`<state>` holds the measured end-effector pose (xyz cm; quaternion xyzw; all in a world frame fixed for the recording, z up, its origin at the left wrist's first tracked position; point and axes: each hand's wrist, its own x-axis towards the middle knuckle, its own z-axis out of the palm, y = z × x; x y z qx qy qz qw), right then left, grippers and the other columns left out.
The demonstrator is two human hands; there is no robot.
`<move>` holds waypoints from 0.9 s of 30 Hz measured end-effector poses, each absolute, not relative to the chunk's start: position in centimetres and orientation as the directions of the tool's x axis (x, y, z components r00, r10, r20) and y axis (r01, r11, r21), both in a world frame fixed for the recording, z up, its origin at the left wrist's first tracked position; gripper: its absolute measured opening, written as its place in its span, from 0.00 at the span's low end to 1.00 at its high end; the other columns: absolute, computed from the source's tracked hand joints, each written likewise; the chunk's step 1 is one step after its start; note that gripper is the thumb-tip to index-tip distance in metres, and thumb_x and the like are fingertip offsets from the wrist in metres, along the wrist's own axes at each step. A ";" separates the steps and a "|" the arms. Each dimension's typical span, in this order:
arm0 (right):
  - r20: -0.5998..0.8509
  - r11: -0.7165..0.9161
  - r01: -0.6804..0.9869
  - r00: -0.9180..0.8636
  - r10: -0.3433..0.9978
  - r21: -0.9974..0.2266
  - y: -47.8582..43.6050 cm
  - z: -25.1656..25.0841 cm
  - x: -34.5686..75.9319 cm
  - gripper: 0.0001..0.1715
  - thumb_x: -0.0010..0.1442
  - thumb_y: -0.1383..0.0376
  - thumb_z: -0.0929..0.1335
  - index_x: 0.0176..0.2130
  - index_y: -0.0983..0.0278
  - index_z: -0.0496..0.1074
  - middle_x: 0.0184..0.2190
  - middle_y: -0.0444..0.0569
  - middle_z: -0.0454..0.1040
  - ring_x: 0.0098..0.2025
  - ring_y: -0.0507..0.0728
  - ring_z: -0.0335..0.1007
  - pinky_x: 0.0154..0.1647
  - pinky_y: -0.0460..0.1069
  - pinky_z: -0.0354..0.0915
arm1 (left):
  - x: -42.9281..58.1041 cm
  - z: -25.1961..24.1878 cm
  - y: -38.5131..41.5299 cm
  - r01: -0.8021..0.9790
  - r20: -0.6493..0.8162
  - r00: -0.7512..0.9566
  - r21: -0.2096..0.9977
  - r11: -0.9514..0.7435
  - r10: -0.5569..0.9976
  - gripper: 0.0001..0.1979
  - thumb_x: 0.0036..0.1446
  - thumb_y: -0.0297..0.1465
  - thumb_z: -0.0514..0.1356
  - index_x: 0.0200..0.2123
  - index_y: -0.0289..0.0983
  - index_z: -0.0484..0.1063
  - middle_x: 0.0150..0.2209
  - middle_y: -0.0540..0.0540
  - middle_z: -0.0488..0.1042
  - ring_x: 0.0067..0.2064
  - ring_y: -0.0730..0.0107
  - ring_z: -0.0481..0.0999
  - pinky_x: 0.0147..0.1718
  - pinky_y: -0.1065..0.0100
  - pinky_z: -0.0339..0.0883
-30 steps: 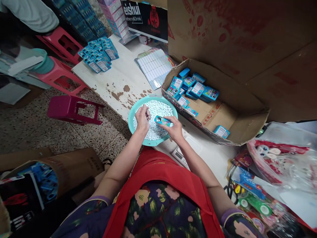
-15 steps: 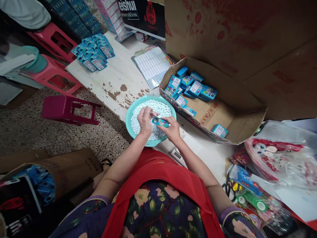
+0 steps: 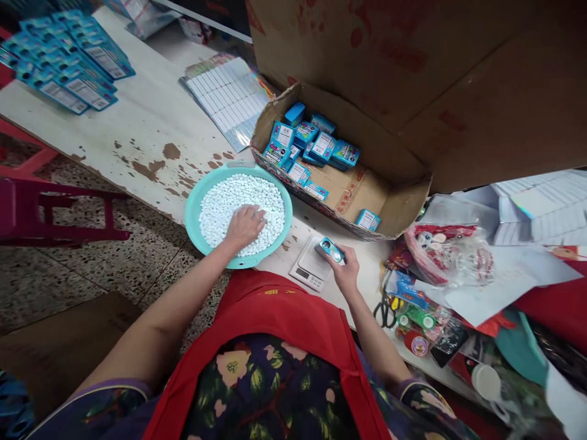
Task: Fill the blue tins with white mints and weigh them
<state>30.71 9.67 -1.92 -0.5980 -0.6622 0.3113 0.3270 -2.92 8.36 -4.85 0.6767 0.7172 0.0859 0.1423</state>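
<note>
So, nearest up, the person's wearing a red apron (image 3: 270, 305) over a dark floral top. Just past it, the left hand (image 3: 246, 226) is resting palm-down on a heap of small white pellets (image 3: 229, 195), fingers loosely bent; can't tell if it's grabbing any. Those pellets are sitting in a turquoise basin (image 3: 195, 223), which is standing at the table edge.

The right hand (image 3: 347, 269) is pinching a little blue pack (image 3: 329, 249) between thumb and fingers. That pack is tilting a bit and showing a dark round spot at one end. It's hanging by the far edge of a white digital scale (image 3: 308, 267); can't tell if they're touching. Off to the right, black scissors (image 3: 385, 315) are lying near some tape and clutter.

Further back, an open cardboard box (image 3: 394, 214) is holding a jumble of blue packs (image 3: 321, 146), with one sitting by itself at the right end. Beyond the basin, a printed label sheet (image 3: 229, 91) is lying flat, and a bunch of blue packages (image 3: 68, 61) is crowding the table's far left.
</note>
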 end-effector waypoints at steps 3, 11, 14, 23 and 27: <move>0.048 0.052 0.599 -0.022 0.999 -0.799 8.8 -3.6 31.2 0.24 0.55 0.50 0.71 0.44 0.63 0.73 0.40 0.52 0.74 0.43 0.60 0.71 0.45 0.57 0.69 | -4.4 -5.6 10.6 0.916 -0.082 -0.171 0.353 0.189 0.982 0.18 0.66 0.39 0.47 0.47 0.39 0.72 0.53 0.36 0.69 0.57 0.48 0.63 0.53 0.49 0.57; 0.146 0.213 0.695 -0.155 0.977 -0.686 12.7 2.0 33.8 0.24 0.57 0.50 0.70 0.49 0.60 0.72 0.48 0.55 0.73 0.52 0.61 0.69 0.49 0.57 0.70 | -5.8 -6.5 12.7 0.767 -0.088 -0.448 0.472 0.434 0.889 0.11 0.60 0.37 0.55 0.33 0.36 0.72 0.35 0.39 0.71 0.43 0.54 0.69 0.41 0.57 0.61; 0.156 0.117 0.839 -0.039 0.987 -0.531 19.9 3.9 35.1 0.30 0.59 0.49 0.68 0.54 0.65 0.69 0.50 0.59 0.72 0.50 0.61 0.71 0.50 0.56 0.69 | -5.7 -6.0 12.8 0.649 -0.116 -0.561 0.552 0.523 0.819 0.13 0.60 0.39 0.54 0.32 0.36 0.71 0.28 0.45 0.70 0.34 0.63 0.70 0.36 0.63 0.63; -0.669 -0.073 0.975 0.196 0.717 0.209 31.8 -1.4 35.1 0.45 0.38 0.46 0.78 0.48 0.72 0.74 0.52 0.72 0.70 0.55 0.73 0.68 0.50 0.59 0.67 | -5.0 -3.6 10.6 0.601 -0.045 -0.479 0.711 0.365 0.877 0.09 0.55 0.36 0.58 0.35 0.40 0.76 0.41 0.46 0.78 0.46 0.60 0.74 0.48 0.63 0.65; -0.617 -0.243 0.967 0.237 0.750 0.076 31.3 -2.9 35.7 0.55 0.26 0.49 0.80 0.51 0.70 0.71 0.60 0.74 0.60 0.56 0.75 0.65 0.49 0.62 0.68 | -5.0 -3.4 9.6 0.694 -0.005 -0.440 0.633 0.344 0.898 0.13 0.60 0.33 0.54 0.43 0.39 0.76 0.50 0.44 0.75 0.53 0.59 0.72 0.52 0.62 0.64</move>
